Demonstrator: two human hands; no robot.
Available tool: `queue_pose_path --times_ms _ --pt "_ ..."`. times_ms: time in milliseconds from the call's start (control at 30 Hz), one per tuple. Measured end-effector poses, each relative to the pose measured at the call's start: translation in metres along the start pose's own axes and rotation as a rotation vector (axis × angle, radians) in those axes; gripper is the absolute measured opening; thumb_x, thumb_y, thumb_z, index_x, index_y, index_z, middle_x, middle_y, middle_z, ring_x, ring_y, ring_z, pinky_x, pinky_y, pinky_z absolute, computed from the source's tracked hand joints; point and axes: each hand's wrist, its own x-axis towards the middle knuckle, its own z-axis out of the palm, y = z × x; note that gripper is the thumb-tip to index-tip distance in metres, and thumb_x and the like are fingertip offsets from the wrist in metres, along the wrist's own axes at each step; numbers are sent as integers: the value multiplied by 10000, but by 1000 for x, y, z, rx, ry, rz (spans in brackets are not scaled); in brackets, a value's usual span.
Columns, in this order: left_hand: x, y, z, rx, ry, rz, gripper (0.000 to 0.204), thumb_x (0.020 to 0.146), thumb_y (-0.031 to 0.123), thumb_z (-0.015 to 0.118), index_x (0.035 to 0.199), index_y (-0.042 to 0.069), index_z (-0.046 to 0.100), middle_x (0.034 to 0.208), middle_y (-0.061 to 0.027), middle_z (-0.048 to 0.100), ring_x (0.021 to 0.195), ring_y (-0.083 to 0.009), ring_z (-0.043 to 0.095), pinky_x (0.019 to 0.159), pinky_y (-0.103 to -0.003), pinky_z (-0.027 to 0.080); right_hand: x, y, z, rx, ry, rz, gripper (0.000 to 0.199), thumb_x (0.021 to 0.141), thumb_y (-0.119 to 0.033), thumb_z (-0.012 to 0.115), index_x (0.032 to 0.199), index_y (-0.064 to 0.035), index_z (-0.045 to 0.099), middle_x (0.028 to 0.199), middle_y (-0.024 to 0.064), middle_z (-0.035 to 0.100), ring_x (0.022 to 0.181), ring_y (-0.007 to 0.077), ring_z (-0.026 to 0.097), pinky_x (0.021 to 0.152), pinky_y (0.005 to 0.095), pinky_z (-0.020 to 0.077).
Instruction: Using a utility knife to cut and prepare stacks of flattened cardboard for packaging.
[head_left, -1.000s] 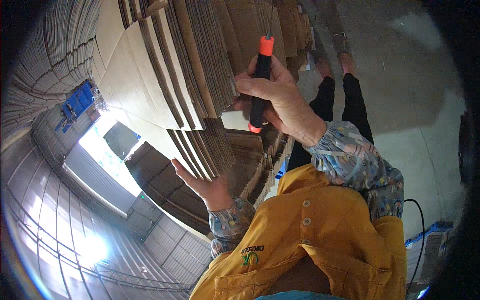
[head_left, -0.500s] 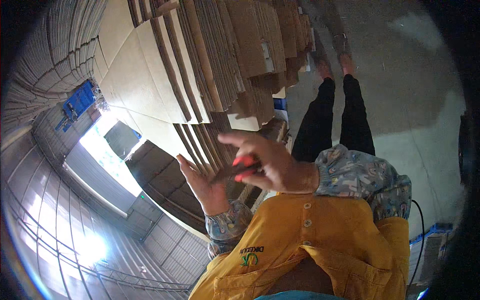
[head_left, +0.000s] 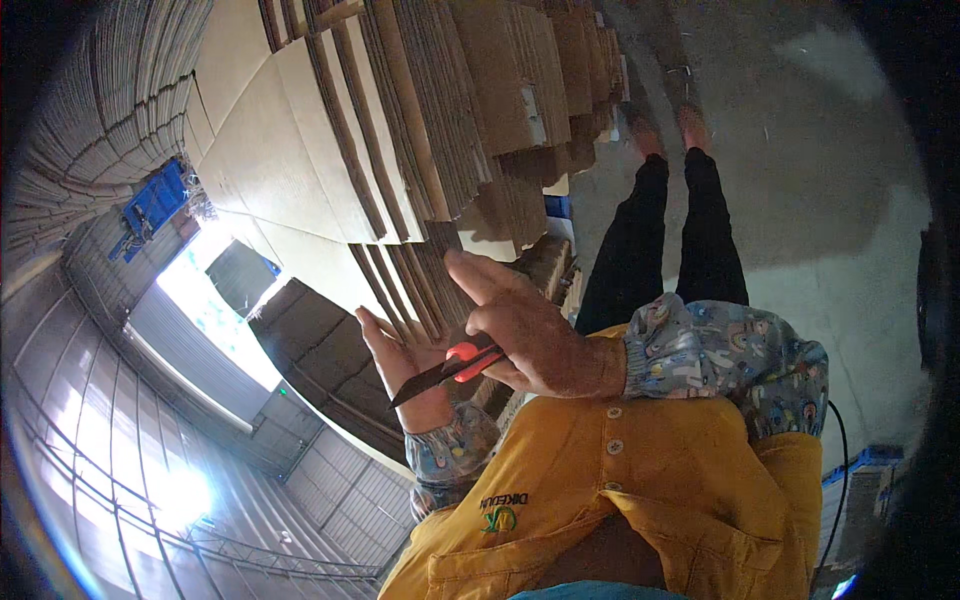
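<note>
My right hand point(head_left: 545, 335) is closed on the red and black handle of a knife point(head_left: 430, 380), with some fingers stretched forward past the grip. The dark, pointed blade slants down to the left, in front of my left hand point(head_left: 405, 365). That hand is open and raised, one finger or thumb pointing up; the blade and my right hand hide part of it. I cannot tell whether the blade touches it. Just beyond both hands stand stacked flat cardboard sheets point(head_left: 400, 285), which neither hand visibly grips.
Tall stacks of brown cardboard point(head_left: 520, 90) rise ahead, with more piled cardboard point(head_left: 110, 110) at the far left. My black-trousered legs point(head_left: 640, 240) stand on the grey concrete floor point(head_left: 800, 180) to the right. A blue rack-like object point(head_left: 870, 460) is at the lower right, near a black cable point(head_left: 843, 470).
The knife has swung down and left, and its blade, blurred before, now shows sharply. My right hand has shifted slightly left; my left hand stays nearly in place.
</note>
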Motion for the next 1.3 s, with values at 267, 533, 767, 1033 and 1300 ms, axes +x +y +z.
queue_pose_path --times_ms 267,533,767,1033,1300 --pt "-3 1 0 -8 -94 1 455 864 482 410 1097 108 520 1056 -63 583 963 -205 553 837 -375 419 -1 3 1 -14 2 -21 542 494 -38 730 908 0 381 1263 301 315 1140 407 375 943 410 335" --pt "0 3 -6 -207 -171 -78 469 859 411 464 1168 58 468 1165 -125 513 1047 -280 508 859 -403 438 4 6 -12 180 -6 66 520 616 -49 696 1032 4 388 1148 228 423 993 333 474 821 366 398" --pt "1 2 3 -166 65 42 491 841 489 426 1149 113 499 1104 -84 557 983 -255 551 788 -446 470 25 22 -52 205 216 546 371 822 -308 571 1010 -25 422 718 52 501 605 143 494 574 282 435" --pt "3 4 5 -173 52 98 498 843 487 407 1179 127 479 1098 -83 561 956 -253 567 757 -436 494 49 43 -42 436 230 651 326 887 -346 440 825 -26 458 571 33 438 543 103 428 489 293 359" --pt "1 7 5 -223 -17 92 506 851 492 386 1192 128 466 1115 -82 551 960 -255 566 763 -438 493 61 55 -37 309 293 419 295 907 -306 418 811 -34 480 542 16 395 511 80 390 451 286 337"
